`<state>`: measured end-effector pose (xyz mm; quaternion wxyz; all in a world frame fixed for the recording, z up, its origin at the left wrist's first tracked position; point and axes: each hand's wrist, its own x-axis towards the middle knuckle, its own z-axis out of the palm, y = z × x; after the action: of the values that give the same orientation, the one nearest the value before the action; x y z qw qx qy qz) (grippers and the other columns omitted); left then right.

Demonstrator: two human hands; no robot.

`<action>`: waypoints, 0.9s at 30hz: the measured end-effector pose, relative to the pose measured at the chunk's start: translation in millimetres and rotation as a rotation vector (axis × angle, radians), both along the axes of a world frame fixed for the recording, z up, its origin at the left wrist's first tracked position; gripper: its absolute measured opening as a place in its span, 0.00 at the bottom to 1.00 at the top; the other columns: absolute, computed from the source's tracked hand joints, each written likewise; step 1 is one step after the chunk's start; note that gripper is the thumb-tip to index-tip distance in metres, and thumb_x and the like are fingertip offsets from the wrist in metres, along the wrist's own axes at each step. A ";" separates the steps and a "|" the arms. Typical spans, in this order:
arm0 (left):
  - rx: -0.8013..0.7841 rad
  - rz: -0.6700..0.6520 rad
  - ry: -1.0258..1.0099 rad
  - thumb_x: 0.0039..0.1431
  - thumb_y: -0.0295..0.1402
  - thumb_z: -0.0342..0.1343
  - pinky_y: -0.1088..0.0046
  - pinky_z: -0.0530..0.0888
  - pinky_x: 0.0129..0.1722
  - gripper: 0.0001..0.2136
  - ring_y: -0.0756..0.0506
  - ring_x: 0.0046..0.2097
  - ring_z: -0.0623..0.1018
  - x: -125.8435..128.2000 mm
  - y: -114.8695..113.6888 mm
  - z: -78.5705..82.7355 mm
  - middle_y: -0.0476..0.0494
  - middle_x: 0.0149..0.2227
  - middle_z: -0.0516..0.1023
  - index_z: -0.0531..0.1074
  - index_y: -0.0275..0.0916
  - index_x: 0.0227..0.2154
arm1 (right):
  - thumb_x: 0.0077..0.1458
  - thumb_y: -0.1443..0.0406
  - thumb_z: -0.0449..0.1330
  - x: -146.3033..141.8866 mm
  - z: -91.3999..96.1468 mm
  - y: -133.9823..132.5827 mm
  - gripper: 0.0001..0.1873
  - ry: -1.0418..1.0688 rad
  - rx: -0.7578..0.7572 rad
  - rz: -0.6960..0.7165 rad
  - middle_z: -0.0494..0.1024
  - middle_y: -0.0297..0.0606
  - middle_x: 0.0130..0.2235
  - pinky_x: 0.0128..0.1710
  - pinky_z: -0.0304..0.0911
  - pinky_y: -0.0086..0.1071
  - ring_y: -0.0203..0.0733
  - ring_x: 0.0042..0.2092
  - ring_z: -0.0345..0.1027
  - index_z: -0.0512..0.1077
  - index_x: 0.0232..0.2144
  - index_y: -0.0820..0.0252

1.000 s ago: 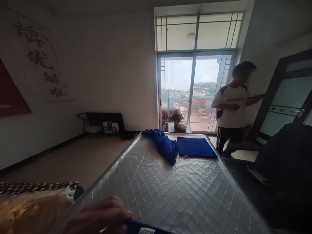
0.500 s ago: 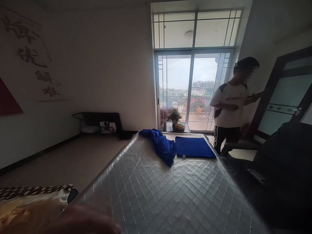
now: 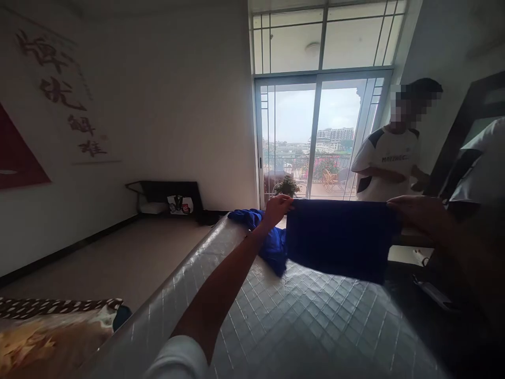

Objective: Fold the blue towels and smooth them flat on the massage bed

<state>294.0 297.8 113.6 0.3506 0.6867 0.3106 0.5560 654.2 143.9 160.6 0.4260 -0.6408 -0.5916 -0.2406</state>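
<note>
I hold a dark blue cloth (image 3: 341, 239) stretched out in the air over the far half of a quilted, plastic-wrapped mattress (image 3: 284, 326). My left hand (image 3: 277, 207) pinches its upper left corner. My right hand (image 3: 420, 216) grips its upper right corner. The cloth hangs flat between both hands. A crumpled bright blue cloth (image 3: 264, 234) lies on the mattress just behind and below my left hand.
Another person in a white shirt (image 3: 390, 163) stands by the sliding glass balcony door (image 3: 315, 137) at the far right. A small potted plant (image 3: 287, 185) sits near the door. A patterned pillow (image 3: 51, 326) lies at the lower left. Dark furniture fills the right side.
My left hand rose from the near edge of the mattress. Both hands now hold a dark blue cloth up and spread; it hides where the flat blue cloth lay. The other person turned.
</note>
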 end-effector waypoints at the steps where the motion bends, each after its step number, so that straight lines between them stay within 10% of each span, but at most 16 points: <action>1: 0.036 0.029 -0.020 0.63 0.41 0.62 0.69 0.78 0.39 0.13 0.45 0.35 0.84 9.3 13.4 -1.0 0.42 0.32 0.82 0.76 0.33 0.36 | 0.49 0.39 0.38 9.2 8.4 18.0 0.50 -0.014 -0.094 0.013 0.81 0.47 0.31 0.33 0.58 0.39 0.35 0.30 0.75 0.80 0.32 0.80; 6: 0.145 0.146 0.030 0.68 0.35 0.56 0.70 0.75 0.46 0.07 0.45 0.43 0.82 35.0 45.4 -63.8 0.42 0.39 0.83 0.75 0.37 0.40 | 0.57 0.46 0.48 48.4 -31.0 80.1 0.37 0.014 -0.254 0.047 0.83 0.49 0.42 0.42 0.60 0.38 0.42 0.43 0.76 0.80 0.44 0.73; 15: 0.125 0.048 0.665 0.67 0.27 0.53 0.63 0.71 0.50 0.05 0.39 0.47 0.79 53.3 39.0 -253.2 0.35 0.43 0.80 0.74 0.36 0.39 | 0.54 0.63 0.56 68.5 -279.1 119.2 0.14 0.191 -0.379 0.013 0.83 0.44 0.34 0.35 0.68 0.36 0.46 0.35 0.77 0.80 0.23 0.57; 20: 0.292 0.115 0.903 0.69 0.26 0.50 0.60 0.69 0.52 0.07 0.38 0.49 0.77 52.3 33.2 -275.1 0.34 0.46 0.78 0.73 0.35 0.43 | 0.53 0.60 0.52 89.3 -346.9 119.7 0.15 0.136 -0.338 0.012 0.82 0.45 0.45 0.47 0.69 0.39 0.49 0.46 0.76 0.79 0.33 0.55; 27: 0.443 0.300 1.101 0.67 0.27 0.51 0.57 0.65 0.58 0.07 0.41 0.47 0.76 55.3 26.1 -265.0 0.41 0.41 0.79 0.74 0.37 0.40 | 0.57 0.60 0.49 85.2 -349.5 115.8 0.20 -0.186 -0.381 -0.126 0.80 0.46 0.49 0.50 0.66 0.50 0.56 0.51 0.71 0.79 0.40 0.58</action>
<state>349.3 323.9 -151.5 -0.0945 0.8784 0.4166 0.2142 739.4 259.8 -189.0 0.2250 -0.7204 -0.6219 -0.2090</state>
